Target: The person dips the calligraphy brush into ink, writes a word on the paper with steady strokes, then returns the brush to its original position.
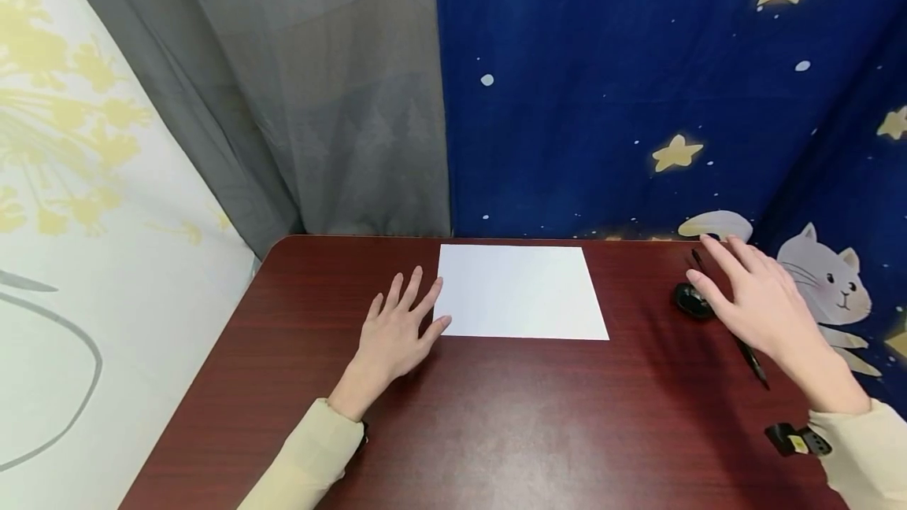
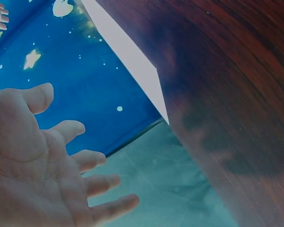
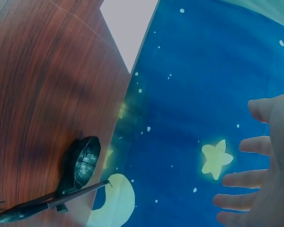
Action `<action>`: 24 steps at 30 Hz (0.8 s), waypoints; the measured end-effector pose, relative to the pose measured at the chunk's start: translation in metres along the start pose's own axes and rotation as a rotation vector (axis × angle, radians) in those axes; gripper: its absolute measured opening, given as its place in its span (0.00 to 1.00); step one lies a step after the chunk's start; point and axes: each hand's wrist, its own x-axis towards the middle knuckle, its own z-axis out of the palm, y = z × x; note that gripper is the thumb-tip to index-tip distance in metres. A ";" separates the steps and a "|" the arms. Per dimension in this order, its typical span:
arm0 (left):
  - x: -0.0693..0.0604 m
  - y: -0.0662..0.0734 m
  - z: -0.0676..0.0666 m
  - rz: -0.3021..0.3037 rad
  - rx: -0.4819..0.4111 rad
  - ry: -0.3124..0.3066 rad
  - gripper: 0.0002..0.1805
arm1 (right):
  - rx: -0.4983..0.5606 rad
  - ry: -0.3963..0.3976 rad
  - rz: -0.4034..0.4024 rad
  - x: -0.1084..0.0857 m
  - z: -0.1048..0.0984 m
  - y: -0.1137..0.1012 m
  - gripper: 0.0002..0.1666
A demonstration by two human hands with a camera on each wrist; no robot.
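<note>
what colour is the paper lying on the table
Plain white; the paper shows best in the head view.

red-brown wood-grain table (image 1: pixel 510 392), glare (image 1: pixel 520 451) on top. behind table: grey curtain (image 1: pixel 347 101), blue star-print curtain (image 1: pixel 567 116). left of table: white wall (image 1: pixel 149 297), yellow flower print (image 1: pixel 42 46).

White paper (image 1: pixel 523 293) on reddish-brown table (image 1: pixel 524 415)

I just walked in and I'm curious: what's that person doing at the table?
Right now, the person isn't gripping anything. The left hand, fingers spread, is held over the table by the left edge of a white sheet of paper that looks blank. The right hand is in the air above a brush and a small black dish.
</note>
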 end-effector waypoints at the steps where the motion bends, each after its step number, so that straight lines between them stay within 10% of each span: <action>1: 0.000 0.000 0.000 0.000 0.000 -0.002 0.36 | 0.002 -0.009 0.010 0.000 -0.001 0.000 0.39; 24: 0.003 0.000 0.004 0.017 0.005 -0.041 0.35 | -0.046 0.025 0.015 0.004 -0.004 0.017 0.35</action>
